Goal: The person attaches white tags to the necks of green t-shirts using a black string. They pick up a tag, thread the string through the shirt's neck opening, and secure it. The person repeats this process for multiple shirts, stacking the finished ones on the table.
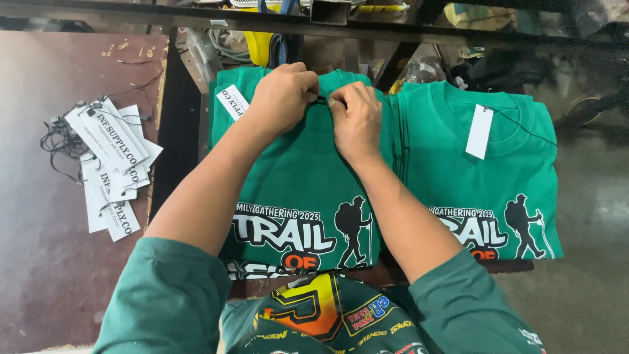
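Note:
A folded green T-shirt (pixel 298 177) with a white and orange print and a hiker figure lies in front of me. My left hand (pixel 284 96) and my right hand (pixel 356 118) meet at its collar, fingers pinched on a thin black string (pixel 322 99). A white paper tag (pixel 232 102) lies on the shirt just left of my left hand. A second folded green T-shirt (pixel 478 177) lies to the right, with a white tag (pixel 479 131) on a black string at its collar.
A loose pile of white paper tags with black strings (pixel 108 167) lies on the brown tabletop (pixel 39 262) at the left. Behind the shirts runs a dark metal bar (pixel 196 16), with cluttered cables and bags beyond it.

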